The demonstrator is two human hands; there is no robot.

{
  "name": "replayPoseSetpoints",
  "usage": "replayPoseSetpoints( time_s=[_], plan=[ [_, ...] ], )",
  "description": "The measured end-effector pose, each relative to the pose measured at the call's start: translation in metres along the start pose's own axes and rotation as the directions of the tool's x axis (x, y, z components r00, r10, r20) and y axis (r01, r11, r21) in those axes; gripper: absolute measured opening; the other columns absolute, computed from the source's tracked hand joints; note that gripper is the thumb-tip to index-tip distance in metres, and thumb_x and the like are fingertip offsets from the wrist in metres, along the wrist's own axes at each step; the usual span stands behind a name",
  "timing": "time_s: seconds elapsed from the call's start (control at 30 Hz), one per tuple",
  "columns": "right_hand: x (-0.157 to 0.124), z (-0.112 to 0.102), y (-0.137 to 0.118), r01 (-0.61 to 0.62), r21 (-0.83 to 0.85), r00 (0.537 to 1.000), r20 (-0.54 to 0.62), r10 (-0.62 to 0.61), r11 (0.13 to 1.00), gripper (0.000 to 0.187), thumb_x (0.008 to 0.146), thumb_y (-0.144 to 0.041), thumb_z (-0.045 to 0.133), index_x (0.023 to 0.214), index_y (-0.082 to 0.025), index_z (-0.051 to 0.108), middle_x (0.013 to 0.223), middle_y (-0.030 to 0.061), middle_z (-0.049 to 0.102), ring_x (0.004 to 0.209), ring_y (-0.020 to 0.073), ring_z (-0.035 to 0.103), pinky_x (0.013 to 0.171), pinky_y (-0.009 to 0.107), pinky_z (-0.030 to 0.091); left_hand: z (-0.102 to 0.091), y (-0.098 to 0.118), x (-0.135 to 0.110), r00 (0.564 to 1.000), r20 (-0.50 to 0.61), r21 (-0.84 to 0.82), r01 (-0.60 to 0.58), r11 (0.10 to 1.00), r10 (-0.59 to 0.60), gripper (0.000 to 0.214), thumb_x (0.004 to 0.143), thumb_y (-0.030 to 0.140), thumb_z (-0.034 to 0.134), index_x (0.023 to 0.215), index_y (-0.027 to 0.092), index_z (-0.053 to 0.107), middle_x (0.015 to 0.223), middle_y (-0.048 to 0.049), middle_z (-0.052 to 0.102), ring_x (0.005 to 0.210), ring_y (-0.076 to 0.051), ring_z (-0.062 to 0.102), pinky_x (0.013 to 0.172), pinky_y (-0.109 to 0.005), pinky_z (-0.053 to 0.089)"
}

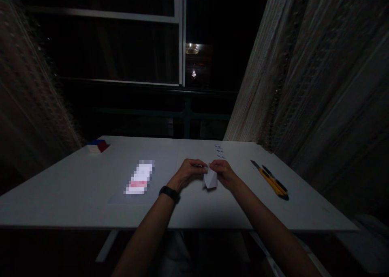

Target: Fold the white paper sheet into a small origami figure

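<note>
A small piece of folded white paper is held up over the front middle of the white table. My left hand pinches its upper left edge, and a dark band circles that wrist. At the upper right of the paper, my right hand is closed on it too. The fingertips of both hands nearly meet at the top. Folded faces of the paper hang down below the fingers, with a point at the lower left. The finest folds are too dim to make out.
Left of my hands, a lit phone with a blurred screen lies on a pale sheet. A yellow utility knife lies to the right beside a dark slim object. At the far left sits a colored cube. Small dark marks show behind my hands.
</note>
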State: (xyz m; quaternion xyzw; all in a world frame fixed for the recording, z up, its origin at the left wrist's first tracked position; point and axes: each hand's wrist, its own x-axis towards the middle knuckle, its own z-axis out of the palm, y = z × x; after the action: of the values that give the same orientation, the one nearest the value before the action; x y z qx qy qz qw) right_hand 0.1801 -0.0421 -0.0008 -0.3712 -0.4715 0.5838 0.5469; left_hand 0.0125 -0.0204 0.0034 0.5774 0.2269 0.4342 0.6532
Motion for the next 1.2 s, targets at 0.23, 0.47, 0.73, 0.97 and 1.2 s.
replayPoseSetpoints(
  time_s=[0.23, 0.47, 0.73, 0.97, 1.2],
  plan=[
    [0.0012, -0.0032, 0.0044, 0.002, 0.012, 1.000, -0.005, -0.002, 1.000, 0.023, 0.050, -0.030, 0.078, 0.051, -0.016, 0.061, 0.049, -0.0012, 0.056, 0.047, 0.0097, 0.047, 0.046, 0.023, 0.031, 0.0013, 0.0000, 0.0011, 0.999, -0.032, 0.020, 0.035, 0.999, -0.034, 0.028, 0.048, 0.022, 0.080, 0.071, 0.010, 0.071, 0.063, -0.0037, 0.062, 0.059, -0.012, 0.054, 0.062, -0.027, 0.039],
    [0.0026, -0.0029, 0.0051, 0.003, 0.019, 1.000, -0.027, -0.002, 1.000, 0.024, 0.048, -0.030, 0.079, 0.051, -0.016, 0.060, 0.049, -0.0009, 0.055, 0.046, 0.0101, 0.045, 0.046, 0.024, 0.031, 0.0028, 0.0020, -0.0001, 0.999, -0.025, 0.017, 0.024, 1.000, -0.023, 0.028, 0.048, 0.024, 0.080, 0.071, 0.010, 0.071, 0.063, -0.0048, 0.063, 0.060, -0.012, 0.054, 0.063, -0.027, 0.039],
    [0.0022, -0.0027, 0.0052, 0.014, 0.001, 0.999, -0.038, -0.014, 1.000, 0.025, 0.049, -0.032, 0.078, 0.050, -0.017, 0.059, 0.049, -0.0008, 0.054, 0.047, 0.0107, 0.045, 0.046, 0.024, 0.031, 0.0039, 0.0029, -0.0010, 0.999, -0.035, 0.007, 0.040, 0.999, -0.039, 0.029, 0.048, 0.025, 0.081, 0.070, 0.009, 0.071, 0.066, -0.0058, 0.063, 0.063, -0.013, 0.055, 0.063, -0.027, 0.039],
    [0.0031, -0.0049, 0.0060, 0.021, -0.002, 0.999, -0.026, -0.021, 1.000, 0.025, 0.049, -0.033, 0.079, 0.052, -0.016, 0.060, 0.048, -0.0017, 0.054, 0.046, 0.0095, 0.045, 0.045, 0.023, 0.030, 0.0039, 0.0042, -0.0018, 1.000, -0.014, 0.016, 0.004, 1.000, -0.004, 0.025, 0.051, 0.024, 0.080, 0.070, 0.009, 0.071, 0.065, -0.0044, 0.061, 0.062, -0.012, 0.054, 0.061, -0.025, 0.038],
    [0.0023, -0.0038, 0.0039, 0.022, -0.015, 0.999, -0.044, -0.023, 1.000, 0.026, 0.048, -0.034, 0.079, 0.053, -0.016, 0.061, 0.049, -0.0012, 0.055, 0.046, 0.0104, 0.046, 0.046, 0.024, 0.032, 0.0028, 0.0038, -0.0015, 0.998, -0.065, 0.042, 0.026, 0.999, -0.023, 0.030, 0.050, 0.026, 0.080, 0.073, 0.009, 0.071, 0.065, -0.0056, 0.062, 0.060, -0.012, 0.054, 0.060, -0.026, 0.039]
  ],
)
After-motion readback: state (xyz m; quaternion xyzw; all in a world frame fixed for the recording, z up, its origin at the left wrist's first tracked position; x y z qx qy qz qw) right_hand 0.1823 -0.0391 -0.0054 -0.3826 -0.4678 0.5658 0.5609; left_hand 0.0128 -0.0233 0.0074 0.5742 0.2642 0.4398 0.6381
